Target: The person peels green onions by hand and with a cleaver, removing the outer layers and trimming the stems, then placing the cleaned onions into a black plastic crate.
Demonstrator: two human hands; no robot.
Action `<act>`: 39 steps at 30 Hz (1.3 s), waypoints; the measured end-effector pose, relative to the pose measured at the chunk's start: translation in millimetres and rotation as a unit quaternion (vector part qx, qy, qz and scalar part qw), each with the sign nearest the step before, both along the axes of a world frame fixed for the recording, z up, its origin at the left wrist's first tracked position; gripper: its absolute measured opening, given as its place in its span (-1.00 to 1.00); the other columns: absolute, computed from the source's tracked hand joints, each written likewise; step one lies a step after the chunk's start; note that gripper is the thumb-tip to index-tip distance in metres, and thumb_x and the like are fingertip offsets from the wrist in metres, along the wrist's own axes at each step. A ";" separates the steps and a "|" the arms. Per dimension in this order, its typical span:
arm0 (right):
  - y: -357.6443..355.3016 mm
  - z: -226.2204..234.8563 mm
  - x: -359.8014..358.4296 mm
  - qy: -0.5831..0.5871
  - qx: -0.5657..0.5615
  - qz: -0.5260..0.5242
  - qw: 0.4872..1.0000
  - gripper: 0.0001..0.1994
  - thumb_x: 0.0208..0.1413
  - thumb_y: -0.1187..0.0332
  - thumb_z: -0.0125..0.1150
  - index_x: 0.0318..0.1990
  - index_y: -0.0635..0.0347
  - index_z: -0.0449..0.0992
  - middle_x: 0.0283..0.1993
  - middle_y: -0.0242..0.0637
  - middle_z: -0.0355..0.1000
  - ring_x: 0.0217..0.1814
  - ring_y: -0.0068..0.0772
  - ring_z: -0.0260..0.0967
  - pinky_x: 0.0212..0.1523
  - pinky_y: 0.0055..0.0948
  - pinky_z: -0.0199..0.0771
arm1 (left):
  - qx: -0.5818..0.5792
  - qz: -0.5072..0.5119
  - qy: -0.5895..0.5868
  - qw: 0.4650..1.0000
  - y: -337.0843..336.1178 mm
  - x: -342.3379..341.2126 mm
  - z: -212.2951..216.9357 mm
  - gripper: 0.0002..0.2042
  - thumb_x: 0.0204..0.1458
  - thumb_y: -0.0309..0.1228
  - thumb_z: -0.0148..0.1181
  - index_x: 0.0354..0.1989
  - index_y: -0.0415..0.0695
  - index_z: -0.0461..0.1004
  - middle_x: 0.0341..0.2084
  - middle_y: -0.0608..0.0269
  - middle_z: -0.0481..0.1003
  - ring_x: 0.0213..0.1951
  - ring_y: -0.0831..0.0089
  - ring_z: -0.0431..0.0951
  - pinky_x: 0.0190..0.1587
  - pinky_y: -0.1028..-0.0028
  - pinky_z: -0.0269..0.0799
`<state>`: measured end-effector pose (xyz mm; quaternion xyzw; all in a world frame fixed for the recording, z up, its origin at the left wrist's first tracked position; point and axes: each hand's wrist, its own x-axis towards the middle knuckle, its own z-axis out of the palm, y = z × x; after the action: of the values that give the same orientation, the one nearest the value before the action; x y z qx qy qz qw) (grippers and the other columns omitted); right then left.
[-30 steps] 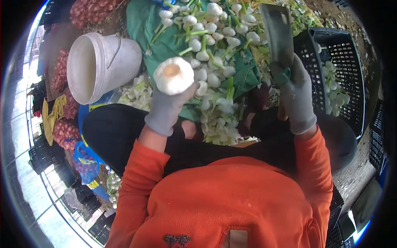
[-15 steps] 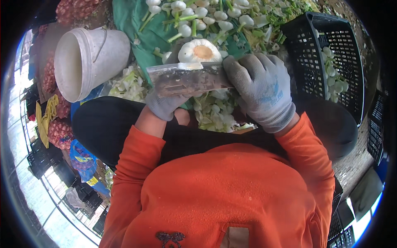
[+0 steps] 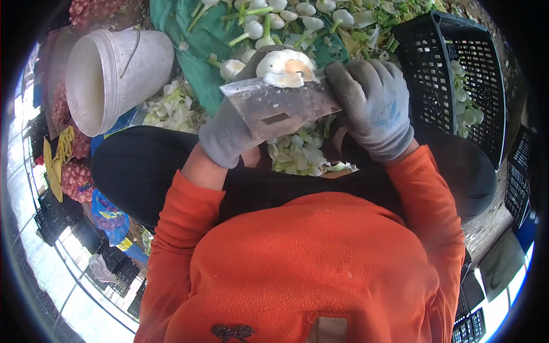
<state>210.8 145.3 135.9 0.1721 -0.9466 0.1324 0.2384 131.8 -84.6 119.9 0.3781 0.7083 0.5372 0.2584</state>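
A wide knife (image 3: 286,111) with a stained, scuffed blade is gripped at its right end by my gloved right hand (image 3: 374,106). Its upper edge lies against a white garlic bulb (image 3: 289,66), whose tan root end shows; a pale shaving sits at the edge. Behind the blade my gloved left hand (image 3: 229,128) holds the bulb, its fingers mostly hidden. Several other garlic bulbs (image 3: 311,24) with green stem stubs lie on a green cloth (image 3: 194,57) beyond my hands.
A white bucket (image 3: 143,63) lies tipped at the left. To the right, a black plastic crate (image 3: 420,68) contains garlic. Leaf and skin scraps (image 3: 294,157) lie between my legs. Net sacks of reddish bulbs (image 3: 77,180) stand at the far left.
The blade has tilted, its right end now lower and its face more toward me. Bulb and both hands have shifted slightly right, and a cut shows on the root end.
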 end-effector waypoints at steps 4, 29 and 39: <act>2.1 -5.1 -2.7 0.011 0.001 -0.001 1.000 -0.64 -0.15 0.31 0.22 -0.10 0.09 0.43 -0.33 -0.35 0.35 -0.34 -0.27 0.38 -0.32 -0.27 0.34 | -0.035 0.045 -0.104 0.993 12.8 4.9 6.3 -0.38 -0.07 -0.38 0.36 0.17 -0.22 0.22 -0.05 0.16 0.48 -0.05 0.35 0.53 0.00 0.39 0.48; -3.9 5.0 9.4 0.044 -0.010 0.006 0.999 -0.71 -0.17 0.30 0.23 -0.21 0.05 0.43 -0.39 -0.42 0.30 -0.43 -0.38 0.34 -0.44 -0.34 0.32 | 0.064 0.074 -0.009 0.995 25.0 -4.4 -2.1 -0.26 -0.17 -0.29 0.45 0.19 -0.22 0.18 0.03 0.12 0.41 0.07 0.33 0.45 0.15 0.36 0.38; 11.0 -12.6 5.7 0.041 0.015 0.009 0.999 -0.56 -0.15 0.27 0.25 -0.04 0.15 0.46 -0.29 -0.28 0.38 -0.28 -0.22 0.40 -0.24 -0.23 0.36 | -0.018 0.096 -0.148 0.984 21.4 6.7 42.2 -0.12 -0.31 -0.23 0.55 0.20 -0.25 0.17 -0.03 0.17 0.44 0.00 0.41 0.47 0.10 0.39 0.39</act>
<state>216.5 156.2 123.4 0.1892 -0.9365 0.1126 0.2731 138.5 -63.2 162.1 0.2203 0.7044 0.5970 0.3145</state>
